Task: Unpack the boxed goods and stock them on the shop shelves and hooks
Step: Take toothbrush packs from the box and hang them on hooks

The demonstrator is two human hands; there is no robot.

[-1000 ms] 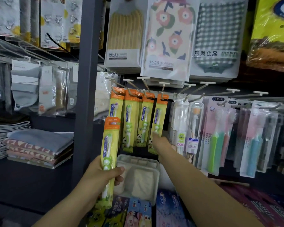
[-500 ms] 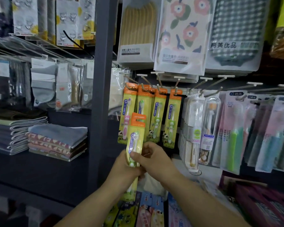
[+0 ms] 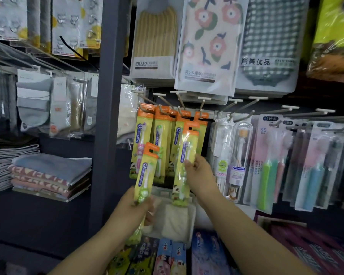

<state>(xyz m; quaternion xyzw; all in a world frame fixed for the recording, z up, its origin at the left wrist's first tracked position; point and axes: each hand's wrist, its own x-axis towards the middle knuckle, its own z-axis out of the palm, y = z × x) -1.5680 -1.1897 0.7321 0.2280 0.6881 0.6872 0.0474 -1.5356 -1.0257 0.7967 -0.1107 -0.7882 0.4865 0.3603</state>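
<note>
Toothbrush packs (image 3: 161,139) already fill centre-frame hooks; right hand (image 3: 200,174) grips one pack (image 3: 184,167) unhung, left hand (image 3: 136,207) grips another (image 3: 145,175).

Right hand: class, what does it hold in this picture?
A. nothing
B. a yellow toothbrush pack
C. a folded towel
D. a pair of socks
B: the right hand grips a yellow toothbrush pack with an orange top, raised toward the hooks.
</note>
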